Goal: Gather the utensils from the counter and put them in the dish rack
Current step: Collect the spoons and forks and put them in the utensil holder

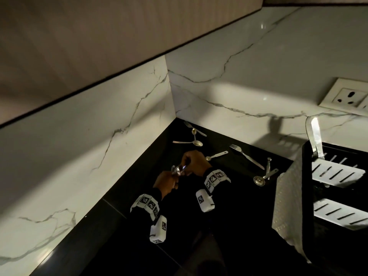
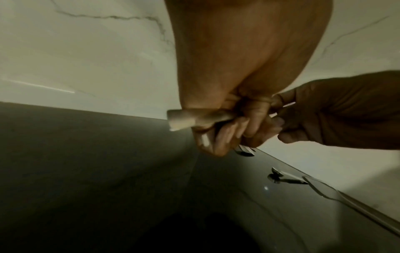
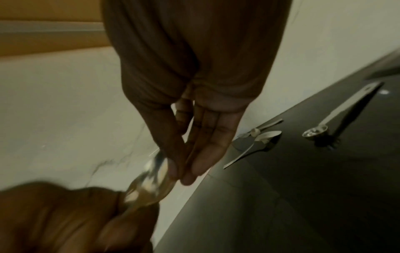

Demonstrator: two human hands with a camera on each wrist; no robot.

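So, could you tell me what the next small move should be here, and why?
Probably let the right hand release the spoon into the left hand, which grips the bundle of utensils, then reach for the small spoon lying nearest.

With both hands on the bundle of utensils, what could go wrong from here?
1. The left hand grips several utensils while the right hand holds them only at its fingertips; one may slip and fall onto the black counter.
2. The dish rack stands far to the right, so a loose bundle may shift while carried.
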